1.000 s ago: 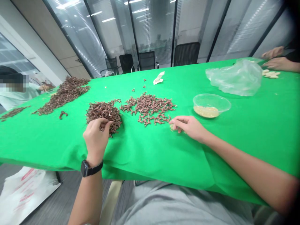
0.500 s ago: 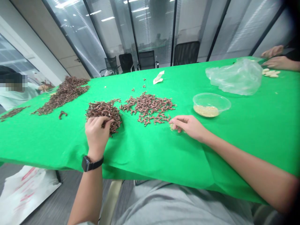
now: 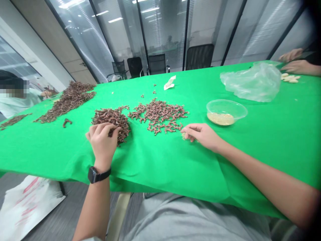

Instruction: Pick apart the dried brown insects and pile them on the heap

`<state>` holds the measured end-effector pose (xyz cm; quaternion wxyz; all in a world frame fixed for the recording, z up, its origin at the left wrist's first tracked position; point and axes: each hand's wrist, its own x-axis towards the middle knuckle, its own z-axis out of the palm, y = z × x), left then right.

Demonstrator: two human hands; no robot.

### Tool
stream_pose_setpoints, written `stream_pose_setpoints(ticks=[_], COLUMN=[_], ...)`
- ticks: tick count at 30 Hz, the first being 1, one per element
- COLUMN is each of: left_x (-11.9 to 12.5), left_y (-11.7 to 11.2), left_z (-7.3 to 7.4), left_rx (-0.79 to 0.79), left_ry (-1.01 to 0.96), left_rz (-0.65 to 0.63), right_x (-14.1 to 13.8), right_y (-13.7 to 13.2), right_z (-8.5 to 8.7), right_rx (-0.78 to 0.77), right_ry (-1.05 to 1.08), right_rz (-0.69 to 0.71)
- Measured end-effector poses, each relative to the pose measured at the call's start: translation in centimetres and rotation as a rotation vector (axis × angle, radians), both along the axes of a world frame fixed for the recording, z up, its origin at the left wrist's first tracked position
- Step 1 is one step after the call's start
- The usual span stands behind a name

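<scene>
My left hand point(image 3: 102, 139), with a dark watch point(image 3: 94, 175) on its wrist, is at the near side of a heap of brown, knobbly, dried twig-like pieces point(image 3: 110, 117). Its thumb and forefinger are pinched together; brown shows between them, but whether that is a held piece or the heap behind I cannot tell. My right hand point(image 3: 198, 132) rests low over the cloth, fingers curled together beside a small patch of pale grains point(image 3: 183, 136). What its fingertips hold is hidden. Between the hands, farther back, spreads a looser layer of similar brown pieces point(image 3: 163, 112).
A clear plastic tub point(image 3: 240, 113) with pale grains stands beyond my right hand. Behind it lies a crumpled clear bag point(image 3: 253, 85). A larger brown heap point(image 3: 72, 97) is at the left, near another person. Another person's hands point(image 3: 298, 65) work at the far right.
The outer fingers of my left hand have spread and shifted a little left, while its thumb and forefinger stay together. My right hand has barely moved.
</scene>
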<state>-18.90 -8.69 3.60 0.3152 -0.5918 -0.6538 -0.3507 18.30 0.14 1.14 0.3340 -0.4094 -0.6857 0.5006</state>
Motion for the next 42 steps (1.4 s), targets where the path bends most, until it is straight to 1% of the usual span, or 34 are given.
stream_pose_setpoints(ticks=[5, 9, 13, 20, 31, 37, 42], left_x=[0.25, 0.33, 0.40, 0.75, 0.68, 0.25, 0.42], left_y=[-0.10, -0.13, -0.14, -0.06, 0.18, 0.14, -0.42], left_z=[-0.13, -0.12, -0.06, 0.04, 0.21, -0.11, -0.16], left_rx=[0.022, 0.027, 0.034, 0.033, 0.009, 0.024, -0.001], left_ry=[-0.015, -0.045, -0.038, -0.051, -0.096, -0.052, -0.021], left_rz=[0.028, 0.018, 0.019, 0.056, -0.005, 0.018, -0.023], right_x=[-0.04, -0.09, -0.09, 0.00, -0.10, -0.09, -0.03], right_y=[-0.17, -0.23, -0.14, -0.05, -0.19, -0.17, -0.14], right_z=[0.20, 0.25, 0.19, -0.03, 0.29, 0.26, 0.19], right_rx=[-0.004, -0.002, -0.001, 0.000, 0.001, -0.004, -0.003], right_ry=[-0.001, 0.003, -0.003, -0.003, -0.001, 0.003, -0.002], right_rz=[-0.002, -0.006, -0.004, 0.006, 0.003, 0.001, 0.004])
